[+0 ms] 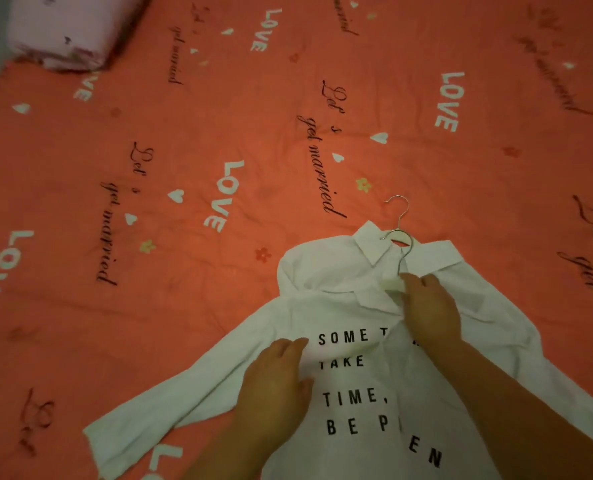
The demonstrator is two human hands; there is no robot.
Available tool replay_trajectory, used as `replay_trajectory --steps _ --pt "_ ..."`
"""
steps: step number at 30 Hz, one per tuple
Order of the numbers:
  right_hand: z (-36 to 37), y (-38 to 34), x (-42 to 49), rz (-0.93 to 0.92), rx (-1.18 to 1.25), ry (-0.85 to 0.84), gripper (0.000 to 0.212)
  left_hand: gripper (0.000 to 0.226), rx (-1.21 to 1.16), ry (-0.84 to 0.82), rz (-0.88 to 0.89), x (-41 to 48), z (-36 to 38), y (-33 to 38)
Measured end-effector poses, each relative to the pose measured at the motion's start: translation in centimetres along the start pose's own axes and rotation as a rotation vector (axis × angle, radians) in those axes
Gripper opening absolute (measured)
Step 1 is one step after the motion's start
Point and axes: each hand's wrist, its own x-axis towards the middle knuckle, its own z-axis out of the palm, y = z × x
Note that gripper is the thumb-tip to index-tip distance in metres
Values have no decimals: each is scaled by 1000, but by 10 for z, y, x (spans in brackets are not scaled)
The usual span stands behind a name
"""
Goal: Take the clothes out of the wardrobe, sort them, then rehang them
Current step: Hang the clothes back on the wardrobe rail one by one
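Observation:
A white collared shirt with black printed words lies spread on the bed, collar pointing away from me. A second white shirt lies under it, further back. Two metal hanger hooks stick out past the collars. My right hand is at the top shirt's collar, fingers curled round the pale hanger neck there. My left hand presses flat on the shirt's chest, beside the lettering, fingers fairly straight.
The bed is covered by an orange-red sheet printed with "LOVE" and script. A pink patterned pillow sits at the far left corner. The bed's left edge shows at the frame's upper left.

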Motion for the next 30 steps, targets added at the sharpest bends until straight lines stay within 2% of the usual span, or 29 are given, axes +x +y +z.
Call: replay_trajectory --steps 3,6,10,12,16,17,20,26,30 --pt "-29 -28 -21 -192 26 95 31 58 -3 57 -24 -22 -13 -11" --pt "-67 -66 -47 -349 -1 180 39 58 -46 142 -18 -45 -33 -18" --pt "-128 -124 -92 -514 -14 269 46 57 -158 335 47 -85 -70 -27" --pt "-154 -156 -122 -596 34 276 41 57 -196 454 92 -110 -93 -34" --pt "-198 -234 -193 -735 203 290 7 58 -243 708 160 -178 -145 -64" --pt "-209 -258 -214 -773 222 301 7 60 -231 753 160 -201 -157 -75" --pt "-235 -339 -283 -918 208 361 10 71 -225 887 147 -279 -184 -121" --pt "-252 -520 -439 -1221 212 445 25 40 -268 1298 -20 -454 -213 -268" --pt "-244 -625 -543 -1422 247 435 12 41 -247 1455 -238 -575 -215 -356"
